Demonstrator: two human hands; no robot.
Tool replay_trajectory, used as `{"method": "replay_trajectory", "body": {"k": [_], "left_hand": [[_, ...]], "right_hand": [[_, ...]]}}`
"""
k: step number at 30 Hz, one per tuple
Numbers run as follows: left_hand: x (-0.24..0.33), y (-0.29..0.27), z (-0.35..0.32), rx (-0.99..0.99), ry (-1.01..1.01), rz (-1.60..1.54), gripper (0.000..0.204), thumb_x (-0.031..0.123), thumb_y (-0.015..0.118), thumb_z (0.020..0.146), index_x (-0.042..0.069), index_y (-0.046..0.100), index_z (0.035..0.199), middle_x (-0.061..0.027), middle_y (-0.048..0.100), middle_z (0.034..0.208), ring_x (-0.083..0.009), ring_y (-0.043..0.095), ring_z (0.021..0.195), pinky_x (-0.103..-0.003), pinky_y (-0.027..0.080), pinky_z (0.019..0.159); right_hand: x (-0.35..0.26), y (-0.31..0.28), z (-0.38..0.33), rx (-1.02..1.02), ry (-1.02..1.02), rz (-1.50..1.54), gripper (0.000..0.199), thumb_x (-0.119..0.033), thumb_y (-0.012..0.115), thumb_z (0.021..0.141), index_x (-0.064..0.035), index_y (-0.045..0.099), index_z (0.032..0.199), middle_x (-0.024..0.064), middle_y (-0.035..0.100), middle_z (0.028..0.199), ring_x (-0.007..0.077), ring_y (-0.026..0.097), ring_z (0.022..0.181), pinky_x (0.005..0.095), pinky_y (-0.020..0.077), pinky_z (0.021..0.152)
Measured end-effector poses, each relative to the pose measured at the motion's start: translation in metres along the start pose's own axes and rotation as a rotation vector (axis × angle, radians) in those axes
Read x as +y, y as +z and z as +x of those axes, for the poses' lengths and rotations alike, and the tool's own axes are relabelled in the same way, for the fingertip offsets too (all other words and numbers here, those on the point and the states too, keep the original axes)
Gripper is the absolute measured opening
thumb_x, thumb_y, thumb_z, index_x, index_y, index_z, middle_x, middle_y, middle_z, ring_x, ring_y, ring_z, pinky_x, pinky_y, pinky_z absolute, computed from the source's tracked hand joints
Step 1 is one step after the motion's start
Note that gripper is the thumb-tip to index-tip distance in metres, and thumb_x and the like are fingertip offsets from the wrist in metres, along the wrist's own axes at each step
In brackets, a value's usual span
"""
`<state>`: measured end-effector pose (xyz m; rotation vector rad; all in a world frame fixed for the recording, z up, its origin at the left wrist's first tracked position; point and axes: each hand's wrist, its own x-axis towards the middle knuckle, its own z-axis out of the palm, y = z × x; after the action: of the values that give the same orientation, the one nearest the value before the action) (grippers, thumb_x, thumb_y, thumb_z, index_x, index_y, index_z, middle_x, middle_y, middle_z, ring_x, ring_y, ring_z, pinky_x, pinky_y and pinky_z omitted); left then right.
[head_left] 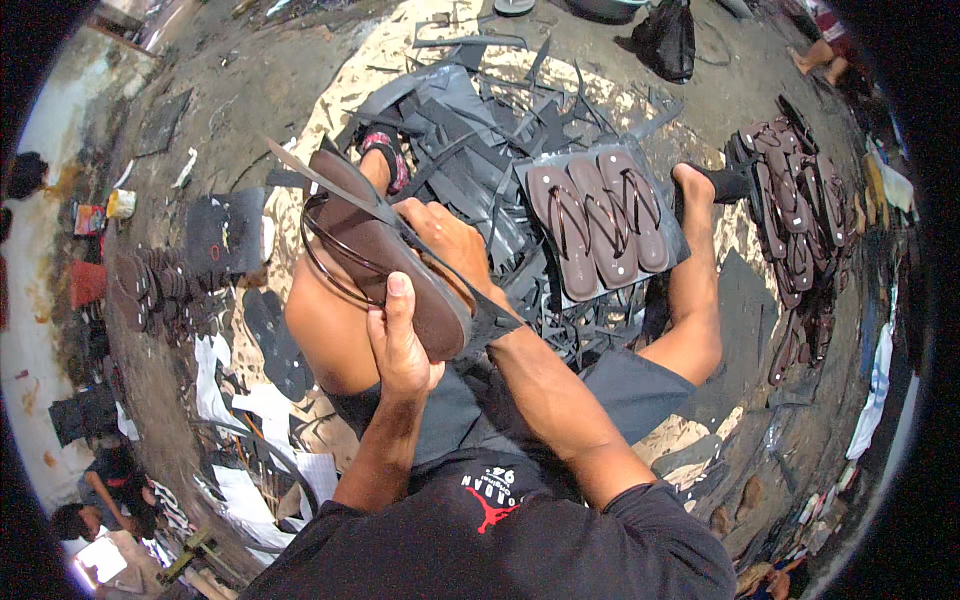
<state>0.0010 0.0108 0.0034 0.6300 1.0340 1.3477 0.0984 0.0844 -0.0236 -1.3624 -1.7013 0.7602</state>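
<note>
Head view: we hold a brown sandal (pixel 390 245) a little off the middle, toward 10 o'clock. It is tipped, with its toe end at 11 o'clock and its heel end at 5 o'clock. Our left hand (pixel 403 350) is near the heel. The thumb presses on the top and the other fingers go behind, so they pinch the sandal. Our right hand (pixel 445 240) is on the 2 o'clock side of the sandal. Its fingers are bent, but their tips are hidden, so we cannot tell what they pinch. A long, thin dark strip (pixel 325 178) runs by the sandal's edge.

At 2 o'clock, three brown sandals (pixel 597 200) lie side by side on a dark sheet (pixel 672 225). A big heap of black scraps (pixel 450 130) sits at 12 o'clock. Farther out, we see a black bag (pixel 665 45) at 1 o'clock and a pile of sandals (pixel 795 200) between 2 and 3 o'clock.
</note>
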Motion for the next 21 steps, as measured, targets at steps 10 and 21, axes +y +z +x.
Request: {"method": "replay_trajectory", "body": {"k": [10,21], "left_hand": [[-0.016,-0.020,-0.036,0.010,0.020,0.245,0.049,0.031,0.070,0.093,0.002,0.054,0.128,-0.0012,0.061,0.104,-0.0101,0.056,0.086,-0.026,0.048,0.078],[0.078,0.010,0.004,-0.207,0.046,0.455,0.043,0.041,0.056,0.104,0.002,0.057,0.123,-0.0071,0.065,0.111,-0.0154,0.063,0.100,-0.031,0.052,0.089]], "right_hand": [[0.018,-0.037,0.093,0.036,0.064,0.374,0.031,-0.034,0.066,0.098,-0.0038,0.066,0.104,0.0054,0.066,0.072,0.0108,0.060,0.059,0.0306,0.0477,0.052],[-0.056,-0.102,-0.073,-0.178,0.254,0.455,0.038,-0.022,0.076,0.093,0.0020,0.062,0.119,0.0065,0.070,0.101,0.0104,0.063,0.088,0.0299,0.0537,0.078]]}}
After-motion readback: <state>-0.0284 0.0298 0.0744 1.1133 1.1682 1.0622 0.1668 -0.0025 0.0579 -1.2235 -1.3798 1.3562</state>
